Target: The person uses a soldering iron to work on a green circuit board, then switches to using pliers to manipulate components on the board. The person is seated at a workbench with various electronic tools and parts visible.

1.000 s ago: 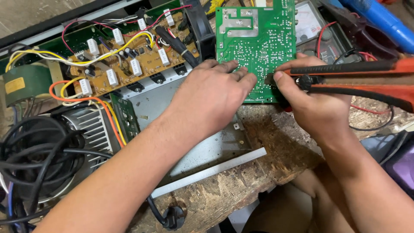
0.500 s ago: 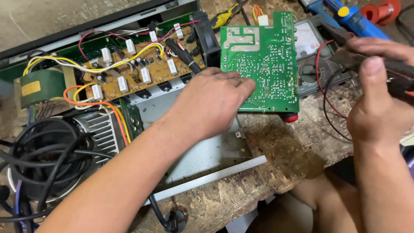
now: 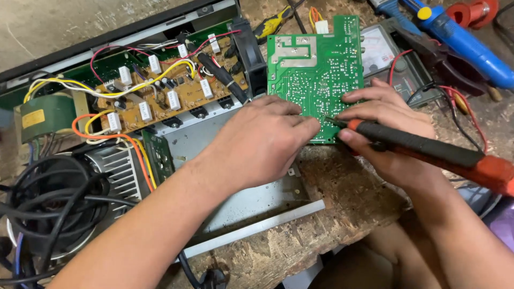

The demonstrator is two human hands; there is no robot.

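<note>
- Green circuit board (image 3: 316, 75) is pinned solder side up on the worn wooden bench (image 3: 342, 214), under the fingertips of both hands.
- Left hand (image 3: 262, 142) lies palm down, fingers curled and pressing the board's lower left edge; nothing is gripped in it.
- Right hand (image 3: 388, 134) is clenched around a soldering iron (image 3: 423, 150) with black grip and orange body.
- Changed since half a second ago: right hand was raised off to the side, now it is brought back down beside the left fingers.
- Iron tip is now set at the board's lower edge, between the two sets of fingertips; exact contact cannot be told.
- Judged: soldering work on a joint is being resumed.
- Beyond the left knuckles an opened amplifier chassis (image 3: 160, 101) is seen.
</note>
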